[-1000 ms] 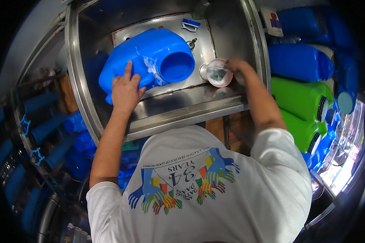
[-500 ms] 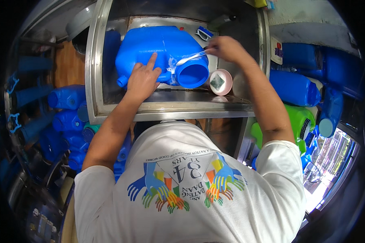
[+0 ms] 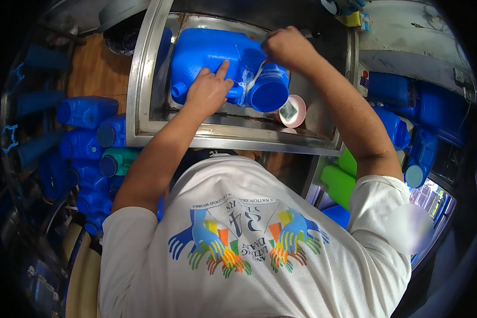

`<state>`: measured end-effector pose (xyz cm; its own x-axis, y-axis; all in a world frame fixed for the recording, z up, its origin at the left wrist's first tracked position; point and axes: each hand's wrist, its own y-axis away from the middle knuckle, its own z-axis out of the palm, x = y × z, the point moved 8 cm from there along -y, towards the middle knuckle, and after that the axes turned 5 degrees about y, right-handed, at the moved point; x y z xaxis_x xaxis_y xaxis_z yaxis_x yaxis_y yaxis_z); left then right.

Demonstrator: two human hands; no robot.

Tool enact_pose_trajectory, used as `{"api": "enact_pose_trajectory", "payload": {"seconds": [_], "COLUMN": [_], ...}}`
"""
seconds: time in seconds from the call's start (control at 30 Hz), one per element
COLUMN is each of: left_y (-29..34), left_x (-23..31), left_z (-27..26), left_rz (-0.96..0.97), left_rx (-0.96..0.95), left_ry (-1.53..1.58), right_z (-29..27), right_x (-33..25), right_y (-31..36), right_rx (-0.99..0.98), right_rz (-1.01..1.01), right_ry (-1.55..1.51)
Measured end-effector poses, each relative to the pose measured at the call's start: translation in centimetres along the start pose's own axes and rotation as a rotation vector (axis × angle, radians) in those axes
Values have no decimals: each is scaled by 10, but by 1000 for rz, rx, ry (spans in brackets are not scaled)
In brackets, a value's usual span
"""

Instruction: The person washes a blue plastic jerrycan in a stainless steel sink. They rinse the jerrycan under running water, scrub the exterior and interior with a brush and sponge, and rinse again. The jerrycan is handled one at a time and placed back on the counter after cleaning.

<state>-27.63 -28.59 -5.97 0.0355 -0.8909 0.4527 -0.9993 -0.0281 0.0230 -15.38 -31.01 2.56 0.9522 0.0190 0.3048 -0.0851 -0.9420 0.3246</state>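
Note:
A large blue plastic jug [image 3: 201, 50] lies on its side in a steel sink [image 3: 238, 139], its wide round mouth facing me. My left hand [image 3: 209, 94] is closed round the jug's handle, the index finger stretched along the jug's wall. White suds cling to the neck beside the mouth. Over that neck, my right hand [image 3: 287, 49] is closed on a slim brush [image 3: 258, 74] whose whitish length reaches down into the suds; the fingers hide its handle. Right of the mouth sits a pink bowl [image 3: 301, 110] holding a green-and-white sponge [image 3: 288, 110].
Blue jugs [image 3: 87, 112] are stacked left of the sink, with a green one [image 3: 123, 160] among them. More blue containers [image 3: 389, 87] stand on the right, above a bright green container [image 3: 336, 183]. A dark round basin [image 3: 123, 38] is at the far left.
The sink and jug appear shifted right as the view turned. My right hand has drawn closer above the jug's neck, bringing the brush steeper. My left hand keeps its hold.

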Motion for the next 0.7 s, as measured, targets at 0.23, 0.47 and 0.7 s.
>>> {"api": "enact_pose_trajectory", "payload": {"seconds": [0.23,0.47,0.7], "left_y": [-1,-1,-4], "left_x": [0,1,-2], "left_z": [-2,-4,-9], "left_rz": [14,9,11], "left_rx": [38,46,50], "left_ry": [-17,16,31], "right_z": [8,54,233], "right_x": [9,-3,73], "right_y": [-9,-17,198], "right_rx": [-94,-64,-229], "right_rz": [58,-118,914], "right_ry": [27,-149,-1465]}}
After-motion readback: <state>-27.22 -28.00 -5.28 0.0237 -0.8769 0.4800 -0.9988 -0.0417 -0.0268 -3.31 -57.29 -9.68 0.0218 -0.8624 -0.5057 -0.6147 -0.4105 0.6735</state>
